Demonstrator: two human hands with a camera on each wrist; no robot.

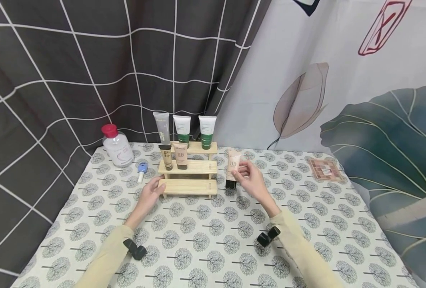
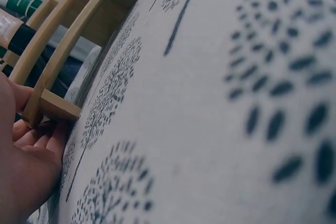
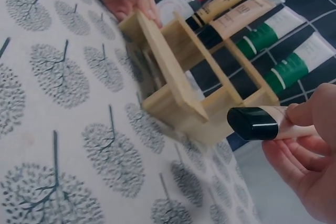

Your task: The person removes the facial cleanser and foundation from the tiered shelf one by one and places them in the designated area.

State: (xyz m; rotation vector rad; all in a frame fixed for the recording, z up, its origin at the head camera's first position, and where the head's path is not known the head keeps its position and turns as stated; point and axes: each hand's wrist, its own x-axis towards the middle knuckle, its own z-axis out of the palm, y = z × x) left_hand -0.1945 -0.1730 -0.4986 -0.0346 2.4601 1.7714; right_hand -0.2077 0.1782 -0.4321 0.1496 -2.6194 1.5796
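Observation:
Between its thumb and fingers my right hand (image 1: 249,181) pinches a pale pink BB cream tube (image 1: 234,162), black cap (image 3: 253,124) down, just right of the three-tier wooden rack (image 1: 187,185). The left hand (image 1: 151,195) grips the left end of the rack's lowest tier, thumb on top and fingers beneath in the left wrist view. On the middle tier stand a small gold tube (image 1: 167,158) with a black top and another BB cream tube (image 1: 181,156). A clear grey tube (image 1: 162,128) and two green-and-white tubes (image 1: 207,132) stand on the top tier.
Left of the rack stand a clear bottle (image 1: 120,150) with a red cap and a small blue-and-white item (image 1: 142,172). An eyeshadow palette (image 1: 326,170) lies at the right on the tree-print tablecloth (image 1: 213,240). A dark checked curtain (image 1: 90,60) hangs behind.

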